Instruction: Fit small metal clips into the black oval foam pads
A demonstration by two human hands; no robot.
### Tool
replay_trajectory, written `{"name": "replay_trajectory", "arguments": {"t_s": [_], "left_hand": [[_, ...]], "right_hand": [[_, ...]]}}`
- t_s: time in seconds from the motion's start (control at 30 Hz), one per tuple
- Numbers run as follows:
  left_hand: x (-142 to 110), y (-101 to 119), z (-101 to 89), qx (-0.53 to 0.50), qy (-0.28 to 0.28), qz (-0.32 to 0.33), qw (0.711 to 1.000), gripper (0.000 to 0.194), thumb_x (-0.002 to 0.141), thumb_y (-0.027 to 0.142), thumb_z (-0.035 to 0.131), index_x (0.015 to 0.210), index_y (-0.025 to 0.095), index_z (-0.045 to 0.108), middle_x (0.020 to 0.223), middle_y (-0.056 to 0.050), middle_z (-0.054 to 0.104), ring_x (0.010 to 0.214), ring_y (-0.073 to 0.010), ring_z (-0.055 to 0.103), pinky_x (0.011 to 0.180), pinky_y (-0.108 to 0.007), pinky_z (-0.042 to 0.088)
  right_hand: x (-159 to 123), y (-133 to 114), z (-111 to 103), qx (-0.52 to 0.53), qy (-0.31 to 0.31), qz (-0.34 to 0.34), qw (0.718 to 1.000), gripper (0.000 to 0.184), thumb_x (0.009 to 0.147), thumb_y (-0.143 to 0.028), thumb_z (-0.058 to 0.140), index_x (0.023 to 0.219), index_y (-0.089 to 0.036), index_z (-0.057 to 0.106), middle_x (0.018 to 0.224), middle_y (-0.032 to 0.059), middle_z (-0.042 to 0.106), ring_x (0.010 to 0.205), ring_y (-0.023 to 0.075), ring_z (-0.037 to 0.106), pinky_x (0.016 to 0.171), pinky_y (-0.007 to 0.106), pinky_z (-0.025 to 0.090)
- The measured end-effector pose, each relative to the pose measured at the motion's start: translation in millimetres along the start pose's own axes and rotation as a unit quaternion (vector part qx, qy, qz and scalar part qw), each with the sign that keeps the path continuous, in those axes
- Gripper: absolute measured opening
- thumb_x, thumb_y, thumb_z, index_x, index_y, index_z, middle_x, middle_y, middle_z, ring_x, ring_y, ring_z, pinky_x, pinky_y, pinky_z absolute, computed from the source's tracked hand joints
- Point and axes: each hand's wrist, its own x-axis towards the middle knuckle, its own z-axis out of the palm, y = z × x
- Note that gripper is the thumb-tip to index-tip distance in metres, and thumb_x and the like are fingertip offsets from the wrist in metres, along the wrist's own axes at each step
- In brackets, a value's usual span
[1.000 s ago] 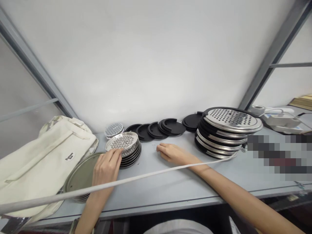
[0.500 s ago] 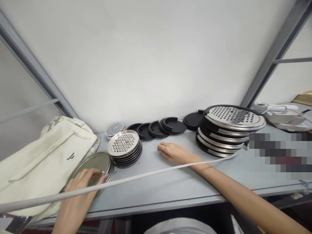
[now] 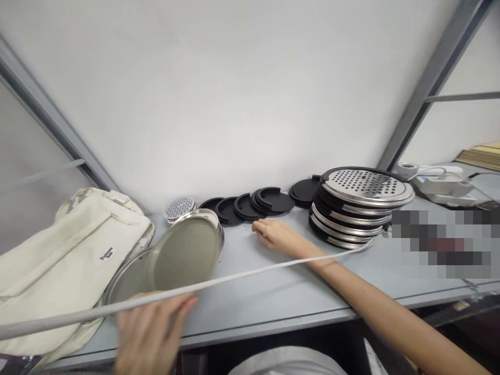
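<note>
My left hand [image 3: 154, 325], blurred, grips the near edge of a round olive-grey plate [image 3: 185, 255]. The plate is tilted up, with its far part in front of a stack of metal discs [image 3: 221, 234] with silver rims. Below and to the left lies another round grey plate [image 3: 127, 281], partly covered by the lifted one. My right hand [image 3: 275, 235] rests on the grey table with its fingers curled together and nothing visible in them. Several black round discs [image 3: 273, 200] with raised partial rims lie just beyond it.
A tall stack of perforated metal discs with black rings [image 3: 361, 208] stands to the right. A cream cloth bag [image 3: 78, 260] lies at the left. A white cord [image 3: 234, 278] hangs across the view before me. White devices [image 3: 439, 182] sit at the far right.
My left hand has taken the top olive-grey plate off its stack and moved it right, tilting it up. The right hand stays in place. The view has shifted slightly.
</note>
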Motion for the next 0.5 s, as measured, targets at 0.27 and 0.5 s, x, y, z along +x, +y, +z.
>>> {"name": "replay_trajectory", "arguments": {"t_s": [0.27, 0.5], "left_hand": [[19, 72, 81.4, -0.170, -0.130, 0.112, 0.971, 0.007, 0.091, 0.016, 0.053, 0.089, 0.017, 0.059, 0.073, 0.002, 0.058, 0.070, -0.0125, 0.052, 0.073, -0.030, 0.034], [66, 44, 63.6, -0.218, -0.213, 0.103, 0.947, 0.021, 0.094, 0.035, 0.049, 0.107, 0.021, 0.056, 0.099, -0.003, 0.064, 0.094, -0.0173, 0.055, 0.091, -0.035, 0.032]], "right_hand": [[-4, 28, -23, -0.001, 0.142, 0.086, 0.986, 0.014, 0.089, -0.014, 0.041, 0.097, -0.018, 0.052, 0.083, 0.0037, 0.062, 0.066, 0.0138, 0.054, 0.061, 0.023, 0.034], [-5, 19, -22, 0.020, 0.122, 0.054, 0.991, 0.015, 0.089, -0.013, 0.040, 0.096, -0.018, 0.052, 0.083, 0.0036, 0.061, 0.070, 0.0141, 0.056, 0.064, 0.023, 0.035]]}}
